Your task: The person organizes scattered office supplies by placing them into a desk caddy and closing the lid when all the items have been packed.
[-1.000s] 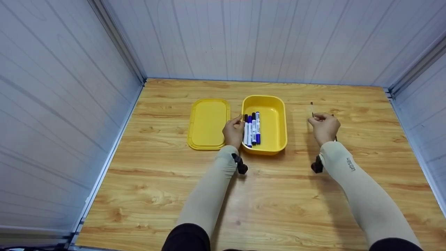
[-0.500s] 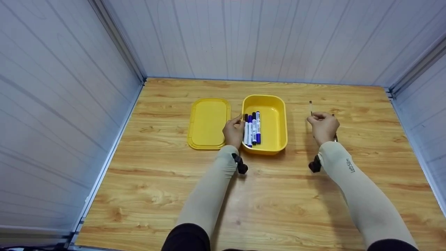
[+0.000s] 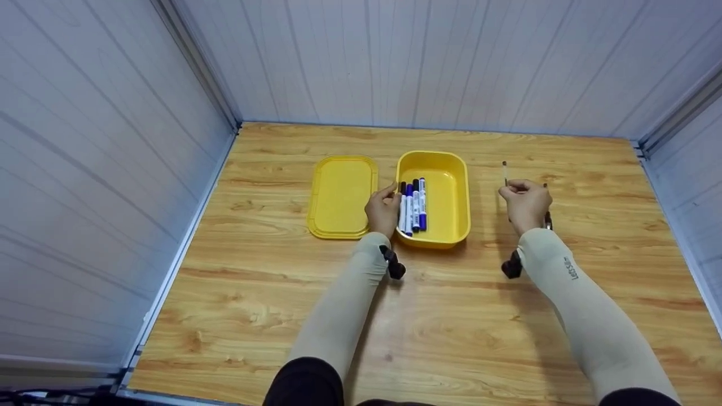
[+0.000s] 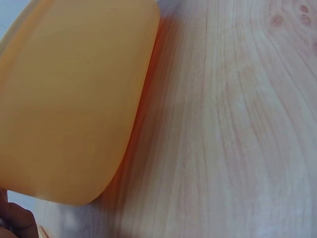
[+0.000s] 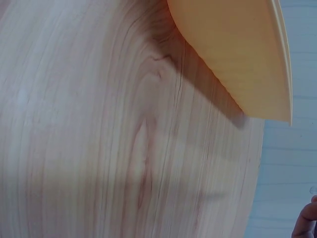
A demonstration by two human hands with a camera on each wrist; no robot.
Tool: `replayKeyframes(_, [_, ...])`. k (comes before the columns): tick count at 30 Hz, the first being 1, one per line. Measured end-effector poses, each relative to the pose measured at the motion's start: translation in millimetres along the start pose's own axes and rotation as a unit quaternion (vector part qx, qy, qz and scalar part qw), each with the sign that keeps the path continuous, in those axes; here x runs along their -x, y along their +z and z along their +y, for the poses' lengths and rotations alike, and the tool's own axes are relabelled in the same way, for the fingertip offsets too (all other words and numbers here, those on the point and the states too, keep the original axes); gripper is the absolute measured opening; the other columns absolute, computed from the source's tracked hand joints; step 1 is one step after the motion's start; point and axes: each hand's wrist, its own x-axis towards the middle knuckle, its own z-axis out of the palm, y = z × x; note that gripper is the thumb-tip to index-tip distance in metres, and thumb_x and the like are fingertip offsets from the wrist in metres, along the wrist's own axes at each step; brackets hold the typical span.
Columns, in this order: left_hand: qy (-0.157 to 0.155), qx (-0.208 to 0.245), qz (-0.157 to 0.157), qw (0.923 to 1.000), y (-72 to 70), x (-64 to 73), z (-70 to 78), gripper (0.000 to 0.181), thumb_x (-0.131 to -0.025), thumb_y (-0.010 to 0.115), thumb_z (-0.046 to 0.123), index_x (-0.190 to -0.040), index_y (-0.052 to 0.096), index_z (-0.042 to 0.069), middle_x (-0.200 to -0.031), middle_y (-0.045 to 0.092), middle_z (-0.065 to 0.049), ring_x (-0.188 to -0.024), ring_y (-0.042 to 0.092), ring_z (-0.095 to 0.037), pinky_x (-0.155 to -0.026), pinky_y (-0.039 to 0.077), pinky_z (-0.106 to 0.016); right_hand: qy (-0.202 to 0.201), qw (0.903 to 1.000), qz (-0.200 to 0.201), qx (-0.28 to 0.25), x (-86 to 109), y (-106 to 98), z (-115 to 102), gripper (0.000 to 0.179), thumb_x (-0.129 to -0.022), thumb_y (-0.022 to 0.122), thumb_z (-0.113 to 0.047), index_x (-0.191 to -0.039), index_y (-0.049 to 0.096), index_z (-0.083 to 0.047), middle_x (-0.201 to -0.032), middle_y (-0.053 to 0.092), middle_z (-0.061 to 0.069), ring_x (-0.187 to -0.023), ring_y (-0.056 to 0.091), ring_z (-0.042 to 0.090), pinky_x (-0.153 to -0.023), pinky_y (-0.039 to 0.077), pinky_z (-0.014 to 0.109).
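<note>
Your left hand (image 3: 383, 211) grips the yellow box (image 3: 449, 208); slim pen (image 3: 505, 173) jutting ahead of your pinching right hand (image 3: 527, 206) could slip if loosened.

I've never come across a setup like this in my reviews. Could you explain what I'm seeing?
There is no robot here: a person works with two bare hands. The wide picture comes from a camera on the head, looking forward and down. The other two come from cameras on each wrist; they mostly show the table and the outside of the box up close.

On the wooden table stands that yellow box, with four markers inside; left of it lies a yellow lid.

The left hand is at the box's left rim; whether it grips is hard to tell. The right hand, right of the box, pinches a thin stick with a dark end.
</note>
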Motion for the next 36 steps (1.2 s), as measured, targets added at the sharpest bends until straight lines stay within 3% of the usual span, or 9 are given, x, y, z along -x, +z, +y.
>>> replayKeyframes(11, [0.011, -0.009, -0.001, 0.9999, 5.8, 0.2, -0.9, 0.030, -0.082, 0.067, 0.014, -0.111, 0.066, 0.017, -0.084, 0.058, 0.004, -0.074, 0.052, -0.007, -0.060, 0.044, -0.019, -0.009, 0.9999, 0.005, 0.010, 1.6, -1, -1, 0.027, -0.079, 0.067, -0.029, -0.103, 0.067, -0.016, -0.090, 0.062, 0.000, -0.061, 0.057, 0.014, -0.049, 0.044, 0.023])
replayKeyframes(19, [0.027, -0.036, 0.011, 0.9990, 0.2, 0.7, 0.8, 0.029, -0.081, 0.066, 0.014, -0.110, 0.067, 0.017, -0.083, 0.058, 0.003, -0.075, 0.053, -0.010, -0.063, 0.044, -0.020, -0.013, 0.9999, 0.010, 0.000, 1.5, 4, -7, 0.026, -0.080, 0.066, -0.028, -0.103, 0.068, -0.014, -0.092, 0.062, 0.001, -0.079, 0.057, 0.016, -0.062, 0.043, 0.025])
replayKeyframes(25, [0.012, -0.017, 0.007, 0.9998, -0.2, 0.7, -0.6, 0.029, -0.082, 0.067, 0.014, -0.110, 0.066, 0.018, -0.083, 0.058, 0.004, -0.074, 0.054, -0.009, -0.063, 0.046, -0.019, -0.014, 0.9998, 0.015, 0.005, 3.1, 7, -9, 0.024, -0.079, 0.067, -0.026, -0.100, 0.069, -0.014, -0.090, 0.062, 0.001, -0.078, 0.057, 0.012, -0.064, 0.044, 0.024])
replayKeyframes(30, [0.018, -0.001, 0.003, 0.9998, 2.3, -0.7, 0.5, 0.029, -0.081, 0.067, 0.013, -0.110, 0.066, 0.018, -0.083, 0.058, 0.003, -0.075, 0.054, -0.009, -0.064, 0.046, -0.019, -0.022, 0.9993, 0.031, -0.004, 4.1, 8, -12, 0.021, -0.079, 0.066, -0.023, -0.097, 0.069, -0.014, -0.088, 0.062, 0.001, -0.075, 0.057, 0.012, -0.063, 0.045, 0.024])
replayKeyframes(36, [0.012, 0.003, 0.005, 0.9999, 2.5, -1.2, 0.3, 0.029, -0.081, 0.066, 0.012, -0.110, 0.066, 0.016, -0.082, 0.057, 0.003, -0.073, 0.053, -0.010, -0.061, 0.046, -0.020, -0.020, 0.9996, 0.022, -0.002, 6.9, 12, -18, 0.022, -0.079, 0.066, -0.024, -0.099, 0.068, -0.014, -0.089, 0.060, 0.000, -0.075, 0.057, 0.011, -0.061, 0.045, 0.022])
